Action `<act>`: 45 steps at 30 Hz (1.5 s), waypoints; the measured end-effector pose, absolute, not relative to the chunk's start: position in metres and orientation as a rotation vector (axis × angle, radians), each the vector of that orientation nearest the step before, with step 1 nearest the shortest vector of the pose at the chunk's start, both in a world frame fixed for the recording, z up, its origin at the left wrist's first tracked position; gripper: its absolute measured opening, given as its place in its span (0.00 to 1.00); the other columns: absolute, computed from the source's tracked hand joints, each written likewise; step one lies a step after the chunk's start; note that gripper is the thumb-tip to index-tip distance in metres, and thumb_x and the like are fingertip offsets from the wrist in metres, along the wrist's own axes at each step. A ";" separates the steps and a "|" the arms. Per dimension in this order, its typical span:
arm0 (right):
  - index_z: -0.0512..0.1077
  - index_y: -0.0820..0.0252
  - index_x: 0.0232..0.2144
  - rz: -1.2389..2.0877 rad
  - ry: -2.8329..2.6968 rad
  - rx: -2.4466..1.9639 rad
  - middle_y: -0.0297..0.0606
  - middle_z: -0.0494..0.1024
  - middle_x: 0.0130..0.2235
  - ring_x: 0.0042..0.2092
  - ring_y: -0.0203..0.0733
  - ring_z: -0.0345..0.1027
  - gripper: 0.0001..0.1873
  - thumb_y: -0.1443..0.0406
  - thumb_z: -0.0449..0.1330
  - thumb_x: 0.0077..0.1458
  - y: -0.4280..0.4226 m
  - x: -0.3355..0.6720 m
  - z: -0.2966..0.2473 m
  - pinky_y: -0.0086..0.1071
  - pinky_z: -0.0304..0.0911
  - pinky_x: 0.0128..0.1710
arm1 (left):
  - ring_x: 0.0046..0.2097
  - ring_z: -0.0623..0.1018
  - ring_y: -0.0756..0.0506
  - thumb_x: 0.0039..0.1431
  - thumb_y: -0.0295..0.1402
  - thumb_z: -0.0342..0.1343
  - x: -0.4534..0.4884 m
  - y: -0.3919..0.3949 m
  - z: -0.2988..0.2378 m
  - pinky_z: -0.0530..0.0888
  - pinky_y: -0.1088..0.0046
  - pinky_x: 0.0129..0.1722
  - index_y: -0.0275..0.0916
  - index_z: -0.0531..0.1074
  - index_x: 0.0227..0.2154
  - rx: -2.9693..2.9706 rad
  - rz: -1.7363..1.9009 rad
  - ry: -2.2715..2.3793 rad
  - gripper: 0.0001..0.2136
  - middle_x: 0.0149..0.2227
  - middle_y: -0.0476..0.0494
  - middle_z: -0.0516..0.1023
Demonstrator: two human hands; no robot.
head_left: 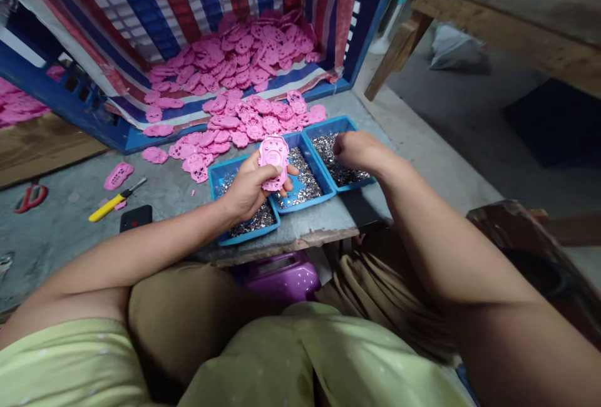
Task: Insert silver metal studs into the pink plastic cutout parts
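A pink molded plastic part is gripped in my left hand, thumb across its lower face. It is held above the left and middle blue trays. My right hand reaches into the right blue tray, its fingers bent down at the small shiny metal pieces; whatever is between the fingertips is hidden. Similar metal pieces lie in the middle blue tray and in the left blue tray. Just behind the trays is a loose heap of pink plastic parts.
A blue crate lined with striped sheeting holds many more pink parts. On the left lie a yellow-handled screwdriver, red-handled scissors and a black phone-like object. A wooden table stands at right.
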State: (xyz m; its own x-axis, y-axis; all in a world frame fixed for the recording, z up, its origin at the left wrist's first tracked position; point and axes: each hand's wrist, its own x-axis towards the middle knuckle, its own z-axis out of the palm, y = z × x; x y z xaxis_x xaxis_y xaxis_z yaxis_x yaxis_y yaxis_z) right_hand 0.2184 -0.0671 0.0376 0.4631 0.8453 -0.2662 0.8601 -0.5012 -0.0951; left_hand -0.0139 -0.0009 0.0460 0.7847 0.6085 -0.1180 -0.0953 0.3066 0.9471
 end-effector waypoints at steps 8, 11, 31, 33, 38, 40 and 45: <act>0.72 0.61 0.26 -1.310 1.865 3.279 0.33 0.73 0.22 0.26 0.39 0.70 0.09 0.73 0.69 0.49 -0.073 0.216 0.038 0.33 0.69 0.30 | 0.26 0.77 0.48 0.49 0.26 0.59 -0.015 -0.001 0.043 0.73 0.71 0.25 0.36 0.64 0.43 1.163 0.491 0.537 0.18 0.33 0.42 0.81; 0.72 0.61 0.25 -1.714 2.290 3.188 0.35 0.75 0.25 0.26 0.36 0.68 0.15 0.62 0.75 0.44 -0.078 0.203 0.037 0.31 0.67 0.28 | 0.26 0.78 0.49 0.49 0.25 0.61 -0.013 -0.002 0.044 0.73 0.72 0.26 0.36 0.64 0.44 1.145 0.502 0.557 0.19 0.34 0.43 0.81; 0.77 0.59 0.24 -1.738 3.094 2.740 0.36 0.75 0.32 0.35 0.38 0.69 0.16 0.54 0.75 0.46 -0.088 0.165 0.043 0.36 0.68 0.41 | 0.26 0.76 0.52 0.46 0.24 0.67 0.003 -0.013 0.060 0.73 0.76 0.27 0.37 0.65 0.37 1.025 0.513 0.545 0.18 0.28 0.50 0.76; 0.77 0.59 0.24 -1.828 3.090 2.727 0.36 0.75 0.31 0.35 0.38 0.69 0.16 0.54 0.75 0.45 -0.089 0.165 0.045 0.35 0.67 0.40 | 0.26 0.76 0.52 0.44 0.23 0.66 0.005 -0.015 0.063 0.73 0.76 0.27 0.37 0.65 0.37 1.036 0.517 0.544 0.19 0.28 0.50 0.76; 0.76 0.59 0.25 -2.173 2.850 2.818 0.35 0.76 0.31 0.33 0.37 0.68 0.18 0.55 0.76 0.40 -0.090 0.161 0.047 0.33 0.65 0.35 | 0.25 0.76 0.52 0.41 0.22 0.66 0.011 -0.020 0.068 0.72 0.76 0.26 0.38 0.65 0.37 1.064 0.575 0.550 0.20 0.28 0.51 0.75; 0.75 0.58 0.27 -2.401 2.656 2.884 0.33 0.75 0.29 0.29 0.34 0.64 0.19 0.54 0.76 0.38 -0.091 0.158 0.049 0.30 0.61 0.29 | 0.25 0.75 0.53 0.42 0.23 0.66 0.013 -0.021 0.070 0.71 0.77 0.26 0.38 0.65 0.36 1.084 0.634 0.534 0.19 0.28 0.51 0.75; 0.71 0.58 0.26 -2.599 2.389 2.930 0.29 0.70 0.24 0.23 0.32 0.57 0.25 0.48 0.75 0.38 -0.093 0.154 0.052 0.29 0.54 0.25 | 0.25 0.74 0.53 0.42 0.25 0.68 0.015 -0.024 0.073 0.71 0.77 0.26 0.39 0.64 0.37 1.145 0.747 0.565 0.21 0.27 0.53 0.74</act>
